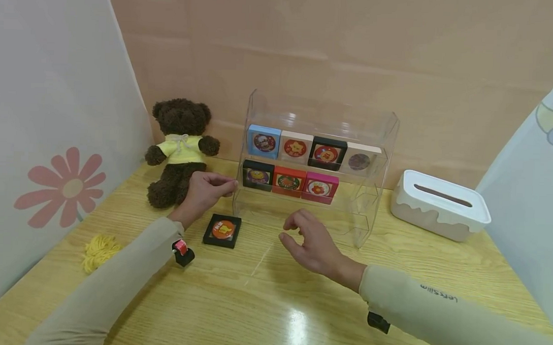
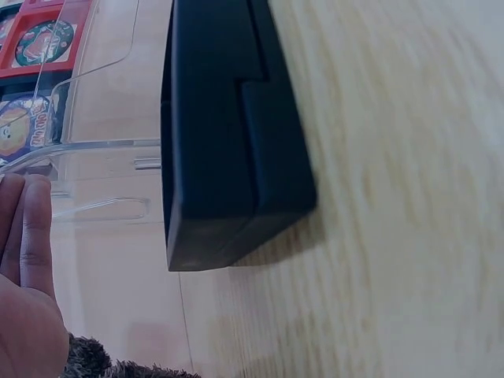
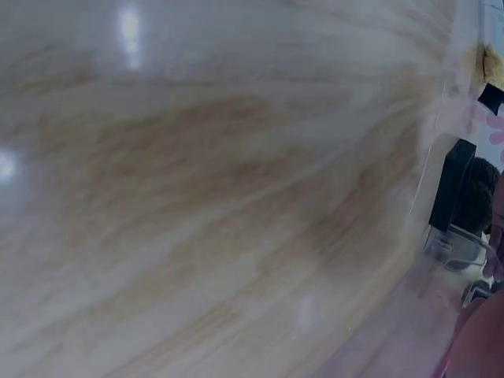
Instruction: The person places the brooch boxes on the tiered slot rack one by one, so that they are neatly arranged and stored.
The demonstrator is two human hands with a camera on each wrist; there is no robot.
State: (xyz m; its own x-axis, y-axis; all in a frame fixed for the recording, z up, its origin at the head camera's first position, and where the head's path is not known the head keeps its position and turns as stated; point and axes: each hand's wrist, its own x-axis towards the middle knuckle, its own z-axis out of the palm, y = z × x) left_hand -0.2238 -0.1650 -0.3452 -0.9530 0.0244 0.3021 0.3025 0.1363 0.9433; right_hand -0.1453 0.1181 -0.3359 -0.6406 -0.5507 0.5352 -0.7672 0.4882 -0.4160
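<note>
A clear acrylic display rack (image 1: pixel 275 211) stands at the back, holding square cases with round stickers in two rows. My left hand (image 1: pixel 204 193) is at its left side edge, thumb and fingertips together there, seemingly pinching it. In the left wrist view, that hand's visible fingers (image 2: pixel 35 236) lie fairly straight against the clear edge. A black case (image 1: pixel 221 230) with an orange thumbs-up sticker lies on the table just below the left hand. My right hand (image 1: pixel 312 245) hovers before the rack, fingers loosely bent and holding nothing.
A brown teddy bear (image 1: pixel 181 149) in a yellow top sits behind the left hand. Yellow yarn (image 1: pixel 101 252) lies beside the left forearm. On the right stands a white tissue box (image 1: pixel 440 206). Wooden table (image 1: pixel 235 303) spreads in front.
</note>
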